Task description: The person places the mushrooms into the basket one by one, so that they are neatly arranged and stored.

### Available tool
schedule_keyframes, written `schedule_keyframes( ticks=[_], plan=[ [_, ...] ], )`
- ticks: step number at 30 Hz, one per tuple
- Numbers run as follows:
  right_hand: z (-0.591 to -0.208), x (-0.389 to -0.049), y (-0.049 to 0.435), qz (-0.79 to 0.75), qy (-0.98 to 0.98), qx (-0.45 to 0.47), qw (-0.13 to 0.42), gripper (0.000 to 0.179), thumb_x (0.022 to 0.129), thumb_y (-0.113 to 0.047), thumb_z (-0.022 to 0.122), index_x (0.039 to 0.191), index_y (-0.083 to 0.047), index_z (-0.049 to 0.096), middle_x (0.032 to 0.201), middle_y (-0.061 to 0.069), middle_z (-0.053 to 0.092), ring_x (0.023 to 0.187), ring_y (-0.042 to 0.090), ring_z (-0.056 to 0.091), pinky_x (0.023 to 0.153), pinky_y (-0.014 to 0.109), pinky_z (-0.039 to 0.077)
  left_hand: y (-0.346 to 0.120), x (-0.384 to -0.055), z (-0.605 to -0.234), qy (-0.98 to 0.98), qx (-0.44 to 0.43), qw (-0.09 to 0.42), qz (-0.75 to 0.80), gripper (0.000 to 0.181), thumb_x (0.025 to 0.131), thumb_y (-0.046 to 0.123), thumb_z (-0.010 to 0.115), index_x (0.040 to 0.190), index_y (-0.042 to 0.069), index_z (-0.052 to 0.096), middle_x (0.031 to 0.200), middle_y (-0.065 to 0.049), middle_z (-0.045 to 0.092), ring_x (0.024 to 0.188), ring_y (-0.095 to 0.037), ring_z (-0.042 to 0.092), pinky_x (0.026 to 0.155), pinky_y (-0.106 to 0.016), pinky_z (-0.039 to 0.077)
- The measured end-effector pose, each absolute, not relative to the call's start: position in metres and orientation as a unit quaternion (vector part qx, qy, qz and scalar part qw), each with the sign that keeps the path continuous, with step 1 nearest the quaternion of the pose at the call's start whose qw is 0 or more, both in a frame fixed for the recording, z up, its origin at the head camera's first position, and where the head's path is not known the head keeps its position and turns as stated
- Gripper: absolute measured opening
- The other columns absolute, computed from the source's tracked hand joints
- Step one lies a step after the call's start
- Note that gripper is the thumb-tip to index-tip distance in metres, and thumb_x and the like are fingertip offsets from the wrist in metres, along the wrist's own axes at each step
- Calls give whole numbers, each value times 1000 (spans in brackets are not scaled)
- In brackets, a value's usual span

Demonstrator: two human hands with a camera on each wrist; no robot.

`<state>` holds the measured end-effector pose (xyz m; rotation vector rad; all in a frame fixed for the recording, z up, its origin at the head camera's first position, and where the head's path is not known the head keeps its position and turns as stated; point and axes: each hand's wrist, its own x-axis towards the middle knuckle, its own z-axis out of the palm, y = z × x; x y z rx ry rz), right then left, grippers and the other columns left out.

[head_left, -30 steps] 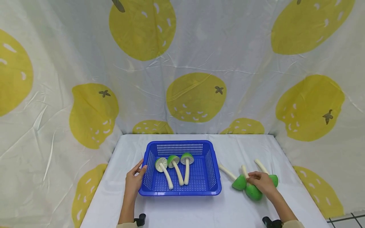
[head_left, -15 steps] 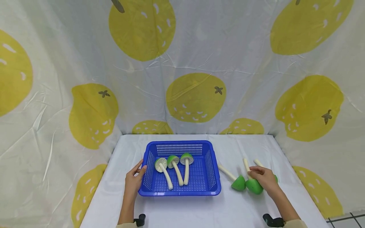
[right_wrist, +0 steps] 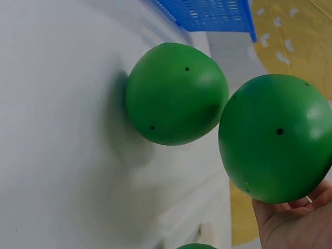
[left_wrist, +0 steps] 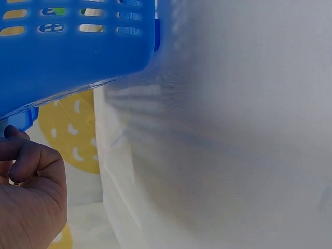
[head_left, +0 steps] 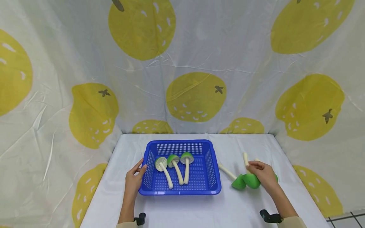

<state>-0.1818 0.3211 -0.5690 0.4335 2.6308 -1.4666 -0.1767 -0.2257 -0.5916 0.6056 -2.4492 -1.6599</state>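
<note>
My right hand [head_left: 263,173] pinches the pale stem of a toy mushroom [head_left: 251,181], whose green, black-dotted cap hangs toward me. The right wrist view shows this cap [right_wrist: 275,137] lifted beside the hand. Another mushroom [head_left: 239,182] lies just left of it on the cloth, stem toward the basket. A third, its cap edge [head_left: 276,178] peeking out, is mostly hidden behind the right hand. On the left, my left hand [head_left: 135,176] holds the rim of a blue plastic basket [head_left: 179,193], thumb at the side. Inside lie 3 mushrooms [head_left: 174,163], stems toward me.
White cloth covers the table [head_left: 182,210]. Behind and at both sides hangs a curtain [head_left: 196,57] printed with yellow lemons. Floor tiles [head_left: 352,220] show at the lower right.
My right hand has raised the pinched mushroom up and away from the others, its cap moving a little farther from me. The left hand and basket stay put.
</note>
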Motion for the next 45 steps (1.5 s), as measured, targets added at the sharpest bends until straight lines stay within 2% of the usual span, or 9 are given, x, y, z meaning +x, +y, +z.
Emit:
schedule_keyframes(
  ticks=[8, 15, 22, 31, 45],
  plan=[
    [-563, -189, 314, -508, 849, 137, 52, 60, 96, -44, 71, 140, -4, 60, 111, 0, 73, 93, 3, 62, 78, 22, 51, -226, -177, -591, -816, 195, 67, -540, 55, 97, 46, 69, 147, 24, 59, 100, -9, 60, 115, -30, 52, 97, -47, 42],
    [-555, -193, 309, -520, 841, 140, 49, 60, 97, -44, 70, 140, -4, 59, 109, -3, 72, 94, 3, 61, 78, 20, 52, -225, -177, -589, -834, 187, 75, -513, 55, 98, 49, 67, 147, 26, 59, 97, -7, 63, 104, -27, 55, 86, -39, 43],
    [-552, -197, 303, -535, 832, 139, 40, 56, 97, -41, 71, 138, -3, 61, 101, -9, 71, 90, 3, 62, 76, 21, 53, -226, -176, -588, -834, 191, 75, -513, 54, 98, 47, 68, 147, 24, 59, 98, -9, 63, 113, -31, 54, 92, -45, 43],
    [-548, -201, 287, -556, 821, 126, 36, 54, 97, -37, 71, 138, -3, 61, 100, -10, 71, 90, 2, 63, 77, 20, 53, -226, -177, -589, -836, 189, 80, -510, 55, 98, 49, 68, 146, 25, 60, 97, -9, 64, 112, -31, 55, 91, -45, 44],
    [-539, -213, 255, -582, 807, 95, 35, 53, 96, -35, 74, 137, -3, 63, 103, -4, 74, 90, 5, 65, 77, 22, 53, -225, -176, -588, -832, 194, 63, -516, 58, 98, 52, 66, 148, 25, 58, 100, -9, 62, 113, -30, 53, 93, -45, 42]
  ],
)
